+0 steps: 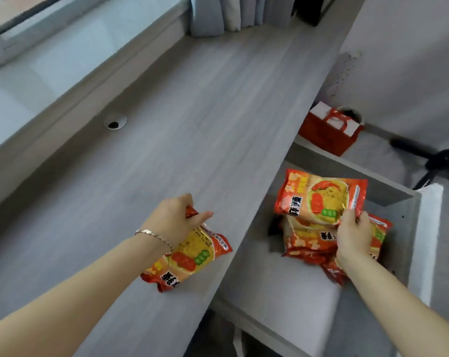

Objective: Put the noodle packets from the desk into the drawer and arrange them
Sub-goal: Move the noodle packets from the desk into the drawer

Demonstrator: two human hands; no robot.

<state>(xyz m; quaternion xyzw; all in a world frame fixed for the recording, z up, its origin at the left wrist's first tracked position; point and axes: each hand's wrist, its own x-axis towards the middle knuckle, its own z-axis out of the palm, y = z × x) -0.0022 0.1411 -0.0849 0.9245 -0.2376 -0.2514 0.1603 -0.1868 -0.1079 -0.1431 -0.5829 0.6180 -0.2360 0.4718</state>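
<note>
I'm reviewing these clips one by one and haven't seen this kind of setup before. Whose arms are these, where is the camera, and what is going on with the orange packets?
There is no machine here: a person works with bare hands, and the single picture comes from a wide-angle camera worn on their head, looking forward and down. The left hand, with a bracelet on its wrist, grips the one noodle packet left on the grey desk. The right hand reaches into the open drawer beside the desk and holds the edge of the top packet, which sits on a small pile of packets near the drawer's front wall. Beyond the drawer, a red gift bag stands on the floor. The desk also has a round cable hole.
</note>
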